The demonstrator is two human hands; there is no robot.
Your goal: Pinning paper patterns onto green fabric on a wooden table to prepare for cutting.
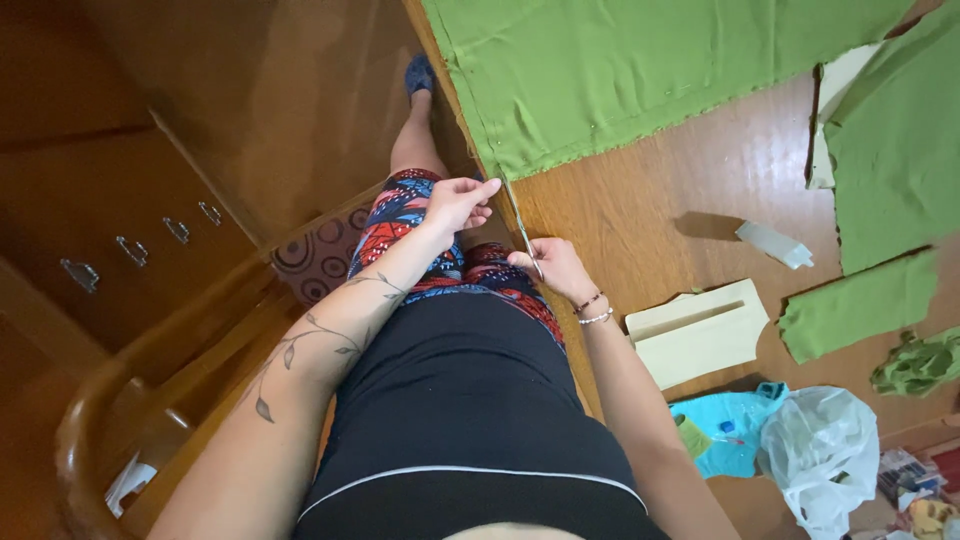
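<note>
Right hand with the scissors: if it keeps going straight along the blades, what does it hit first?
Likely the green fabric: the scissors in the right hand point up at its hanging corner by the left hand. Depth is unclear.

Green cloth (640, 70) lies flat on the table's far part; slim scissors (521, 222) slant at its near corner.

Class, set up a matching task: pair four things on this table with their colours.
Things:
1. large cloth
2. pouch
3. plastic bag
4. paper pattern

Colours:
A. cream
B. green
C. white
D. turquoise

Pairs: 1-B, 2-D, 3-C, 4-A
</note>
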